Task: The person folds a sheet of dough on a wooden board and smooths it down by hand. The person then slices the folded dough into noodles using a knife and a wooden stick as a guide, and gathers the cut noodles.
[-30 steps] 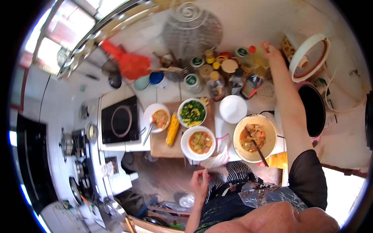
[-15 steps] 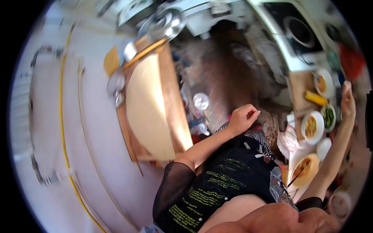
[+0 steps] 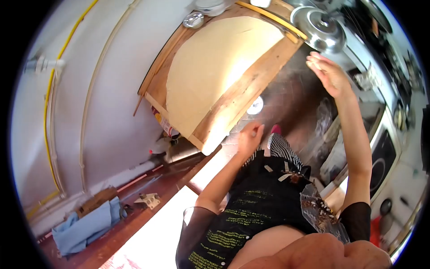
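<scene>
A large, thin sheet of rolled-out dough (image 3: 210, 67) lies on a wooden board (image 3: 251, 92), its outer edge rounded. My left hand (image 3: 251, 138) hangs by the board's near corner, fingers loosely curled with nothing visible in them. Raised to the right of the board, my right hand (image 3: 330, 75) has its fingers stretched out and holds nothing that I can see. It is nearest to a shiny pot lid (image 3: 320, 28). Along the board's far edge rests a long yellowish rolling pin (image 3: 273, 21).
Beside the dough's far left edge stands a small metal bowl (image 3: 193, 20). A pale wall with a yellow pipe (image 3: 65, 42) borders the left. Blue cloth (image 3: 87, 226) lies at lower left. On the right is a counter with a black cooktop (image 3: 384, 159).
My view has turned left towards the dough board, and the plates of food have left view. My right hand has swung from the food side to near the pot lid. The left stays low, curled.
</scene>
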Demonstrator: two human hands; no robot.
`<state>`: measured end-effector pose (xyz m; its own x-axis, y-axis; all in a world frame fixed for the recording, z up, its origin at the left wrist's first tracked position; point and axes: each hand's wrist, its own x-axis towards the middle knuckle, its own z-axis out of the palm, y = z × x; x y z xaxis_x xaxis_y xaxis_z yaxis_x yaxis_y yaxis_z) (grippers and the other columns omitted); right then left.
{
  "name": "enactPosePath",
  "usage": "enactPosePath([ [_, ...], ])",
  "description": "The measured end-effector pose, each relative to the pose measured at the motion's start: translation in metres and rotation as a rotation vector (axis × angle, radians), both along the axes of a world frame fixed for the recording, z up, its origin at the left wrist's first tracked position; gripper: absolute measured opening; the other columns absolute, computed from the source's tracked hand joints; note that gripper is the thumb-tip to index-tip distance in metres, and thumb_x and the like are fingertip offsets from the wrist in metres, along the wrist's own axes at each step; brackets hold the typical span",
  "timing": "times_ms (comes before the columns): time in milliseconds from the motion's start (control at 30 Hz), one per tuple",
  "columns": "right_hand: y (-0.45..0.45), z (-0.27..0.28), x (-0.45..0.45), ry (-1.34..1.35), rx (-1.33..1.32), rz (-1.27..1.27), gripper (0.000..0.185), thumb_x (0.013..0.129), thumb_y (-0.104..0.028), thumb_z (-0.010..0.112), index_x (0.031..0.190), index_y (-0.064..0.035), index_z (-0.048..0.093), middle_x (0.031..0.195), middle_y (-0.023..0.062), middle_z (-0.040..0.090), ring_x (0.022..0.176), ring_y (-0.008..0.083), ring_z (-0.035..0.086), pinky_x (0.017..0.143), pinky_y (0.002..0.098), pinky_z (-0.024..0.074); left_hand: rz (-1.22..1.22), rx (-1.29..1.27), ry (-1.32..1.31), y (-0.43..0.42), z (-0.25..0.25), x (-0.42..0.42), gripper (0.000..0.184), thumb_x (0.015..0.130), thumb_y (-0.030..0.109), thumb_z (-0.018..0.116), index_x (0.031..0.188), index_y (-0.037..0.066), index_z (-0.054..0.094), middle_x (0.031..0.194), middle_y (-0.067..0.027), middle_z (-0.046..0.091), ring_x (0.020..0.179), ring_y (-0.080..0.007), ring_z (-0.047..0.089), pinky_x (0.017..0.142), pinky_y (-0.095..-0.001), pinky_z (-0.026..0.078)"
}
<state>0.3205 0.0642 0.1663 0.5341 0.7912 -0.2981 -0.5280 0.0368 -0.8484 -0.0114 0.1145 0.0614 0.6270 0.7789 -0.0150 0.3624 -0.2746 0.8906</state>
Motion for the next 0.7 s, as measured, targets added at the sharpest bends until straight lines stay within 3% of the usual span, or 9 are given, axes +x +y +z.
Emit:
enactPosePath([
  [33,0.030,0.003,-0.007,0.000,-0.009,0.105,0.038,0.088,0.002,0.057,0.124,0.0120,0.050,0.128,0.0202,0.053,0.121,0.0273,0.052,0.108,0.0373,0.0396,0.078,0.025,0.043,0.004,-0.007,-0.008,0.015,0.086,0.016,0.066,0.085,0.001,0.065,0.078,-0.0124,0.066,0.072,-0.0225,0.065,0.066,-0.0321,0.050],
  [200,0.150,0.009,-0.021,-0.261,-0.127,0.244,0.031,0.089,-0.002,0.060,0.117,0.0107,0.057,0.113,0.0177,0.064,0.105,0.0254,0.064,0.098,0.0328,0.0498,0.368,0.044,0.159,0.012,-0.029,-0.031,0.015,0.086,0.017,0.066,0.086,0.002,0.065,0.083,-0.0144,0.067,0.076,-0.0306,0.065,0.071,-0.0385,0.051],
  [367,0.248,0.004,-0.037,-0.520,-0.072,0.217,0.022,0.087,-0.004,0.065,0.106,0.0049,0.066,0.100,0.0123,0.068,0.091,0.0206,0.067,0.088,0.0281,0.0545,0.535,-0.007,0.170,0.024,-0.051,-0.051,0.013,0.086,0.017,0.065,0.085,0.004,0.065,0.081,-0.0130,0.065,0.078,-0.0316,0.062,0.072,-0.0409,0.049],
  [433,0.271,-0.014,-0.044,-0.816,-0.076,0.423,0.022,0.086,-0.004,0.064,0.106,0.0027,0.068,0.097,0.0104,0.069,0.086,0.0167,0.068,0.081,0.0250,0.0546,0.548,0.053,0.176,0.032,-0.063,-0.061,0.012,0.086,0.017,0.065,0.086,0.005,0.065,0.083,-0.0124,0.064,0.080,-0.0313,0.061,0.073,-0.0409,0.049],
  [533,0.295,-0.037,-0.053,-0.871,-0.055,0.210,0.023,0.086,-0.004,0.062,0.108,0.0017,0.067,0.093,0.0087,0.069,0.081,0.0134,0.067,0.074,0.0221,0.0533,0.555,0.147,0.168,0.052,-0.074,-0.067,0.010,0.084,0.013,0.066,0.090,0.005,0.065,0.091,-0.0128,0.064,0.091,-0.0320,0.058,0.080,-0.0408,0.048],
  [567,0.296,-0.032,-0.060,-1.101,-0.077,0.279,0.024,0.087,-0.002,0.059,0.109,0.0019,0.067,0.089,0.0077,0.070,0.075,0.0114,0.066,0.070,0.0209,0.0519,0.565,0.160,0.159,0.063,-0.077,-0.065,0.010,0.084,0.013,0.066,0.090,0.005,0.065,0.092,-0.0129,0.064,0.092,-0.0322,0.058,0.081,-0.0409,0.048],
  [600,0.299,-0.030,-0.070,-1.104,-0.086,0.289,0.024,0.087,-0.002,0.059,0.109,0.0019,0.067,0.089,0.0077,0.070,0.075,0.0114,0.066,0.070,0.0209,0.0519,0.574,0.172,0.151,0.075,-0.081,-0.062,0.010,0.084,0.013,0.066,0.090,0.005,0.065,0.093,-0.0130,0.064,0.093,-0.0324,0.058,0.082,-0.0409,0.048],
  [667,0.307,-0.031,-0.087,-0.877,-0.184,0.633,0.023,0.086,-0.003,0.059,0.107,0.0020,0.068,0.088,0.0085,0.070,0.073,0.0110,0.066,0.070,0.0214,0.0522,0.562,0.196,0.124,0.103,-0.087,-0.055,0.011,0.085,0.013,0.065,0.092,0.005,0.064,0.094,-0.0127,0.063,0.091,-0.0323,0.058,0.083,-0.0408,0.047],
  [700,0.312,-0.036,-0.088,-0.910,-0.118,0.474,0.023,0.086,-0.004,0.058,0.105,0.0034,0.068,0.086,0.0087,0.069,0.072,0.0107,0.066,0.070,0.0235,0.0529,0.555,0.197,0.129,0.115,-0.087,-0.054,0.010,0.085,0.013,0.065,0.092,0.005,0.064,0.094,-0.0123,0.063,0.092,-0.0320,0.057,0.084,-0.0403,0.047],
])
